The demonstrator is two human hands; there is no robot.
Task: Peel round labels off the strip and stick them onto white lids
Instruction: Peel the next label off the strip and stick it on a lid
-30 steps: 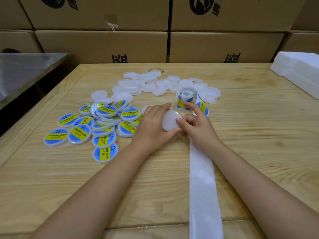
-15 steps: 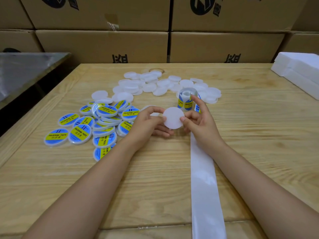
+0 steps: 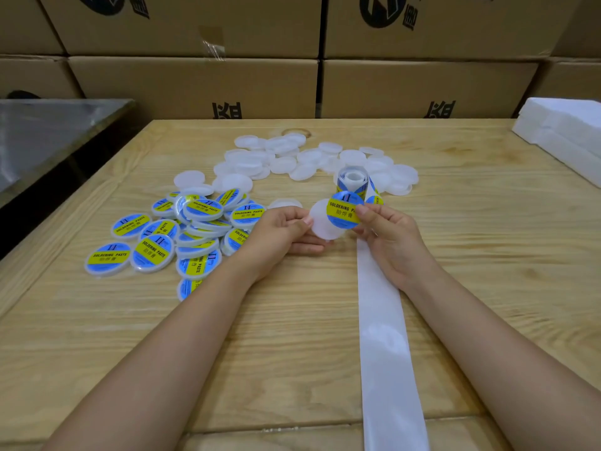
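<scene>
The left hand (image 3: 283, 232) pinches a white lid (image 3: 320, 222) by its rim, and the right hand (image 3: 390, 236) pinches a round label (image 3: 344, 209) by its edge.

Half a second ago both hands held the lid with its face bare. Now the blue-and-yellow label overlaps the lid's right part, though whether it is stuck down yet is hard to tell. Lid and label are held up just in front of the label roll (image 3: 351, 179). From the roll the bare backing strip (image 3: 383, 336) runs toward the person under the right wrist. Left of the roll is a heap of labelled lids (image 3: 195, 222), and behind and beside it lie plain lids (image 3: 292, 157), all on a wooden table (image 3: 487, 255). Far beyond the roll are stacked cardboard boxes (image 3: 195, 86), to its far right white foam blocks (image 3: 566, 131), and to its far left a metal surface (image 3: 48, 131).
</scene>
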